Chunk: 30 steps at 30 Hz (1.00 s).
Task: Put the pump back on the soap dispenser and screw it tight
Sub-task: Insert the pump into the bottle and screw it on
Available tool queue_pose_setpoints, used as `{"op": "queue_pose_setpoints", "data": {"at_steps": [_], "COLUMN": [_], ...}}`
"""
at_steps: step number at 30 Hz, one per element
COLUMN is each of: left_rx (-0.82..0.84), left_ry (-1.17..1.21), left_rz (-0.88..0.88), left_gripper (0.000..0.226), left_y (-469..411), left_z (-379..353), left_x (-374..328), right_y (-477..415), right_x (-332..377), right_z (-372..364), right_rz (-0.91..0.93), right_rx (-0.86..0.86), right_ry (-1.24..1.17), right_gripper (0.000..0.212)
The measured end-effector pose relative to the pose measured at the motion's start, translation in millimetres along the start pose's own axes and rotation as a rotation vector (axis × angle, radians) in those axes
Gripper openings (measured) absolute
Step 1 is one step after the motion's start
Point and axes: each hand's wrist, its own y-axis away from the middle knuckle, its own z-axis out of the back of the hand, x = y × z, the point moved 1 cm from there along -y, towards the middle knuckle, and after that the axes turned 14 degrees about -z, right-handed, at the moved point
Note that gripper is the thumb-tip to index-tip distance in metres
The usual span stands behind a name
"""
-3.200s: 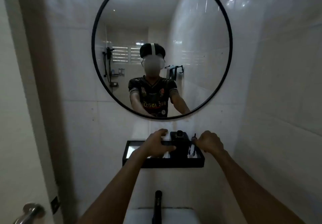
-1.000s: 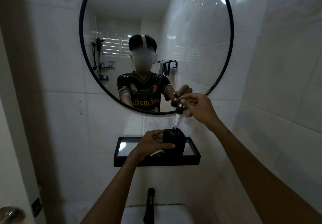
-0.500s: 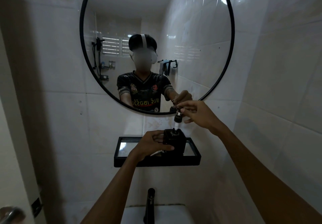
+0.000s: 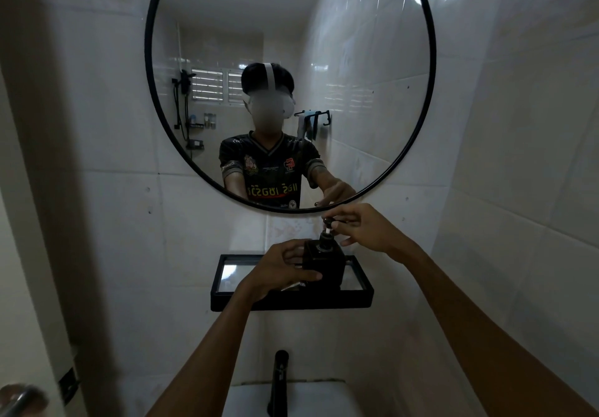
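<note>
Soap dispenser [image 4: 323, 261]: black, square, upright on the wall shelf [image 4: 291, 301] under the round mirror [image 4: 431, 92]. Left hand [image 4: 278, 270] wrapped round its left side, fingers clamped on the body. Pump [image 4: 327, 228] directly above the neck, long axis vertical and in line with the opening, white stem partly in, collar apparently not yet seated. Right hand [image 4: 359, 228] nearer the pump, fingertips pinched on its head from the right. Next, in judgement: straight down, then twist
</note>
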Motion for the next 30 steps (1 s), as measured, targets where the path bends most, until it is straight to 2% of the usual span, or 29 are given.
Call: {"op": "queue_pose_setpoints", "data": {"at_steps": [6, 13, 16, 30], "left_rx": [0.004, -0.007, -0.008, 0.0], "left_ry": [0.024, 0.031, 0.037, 0.063], "left_rz": [-0.002, 0.014, 0.021, 0.02], "left_gripper": [0.072, 0.075, 0.075, 0.072], "left_y": [1.4, -0.4, -0.8, 2.6], "left_z": [-0.2, 0.4, -0.1, -1.2], "left_x": [-3.3, 1.1, 1.0, -3.4], "right_y": [2.9, 1.7, 0.6, -2.6], "right_x": [-1.9, -19.4, -29.8, -40.6], "right_z": [0.0, -3.4, -7.1, -11.1], "right_rz": [-0.034, -0.056, -0.058, -0.032], "right_rx": [0.077, 0.18, 0.183, 0.174], "right_ry": [-0.089, -0.34, -0.371, -0.402], "right_gripper": [0.03, 0.039, 0.046, 0.049]}}
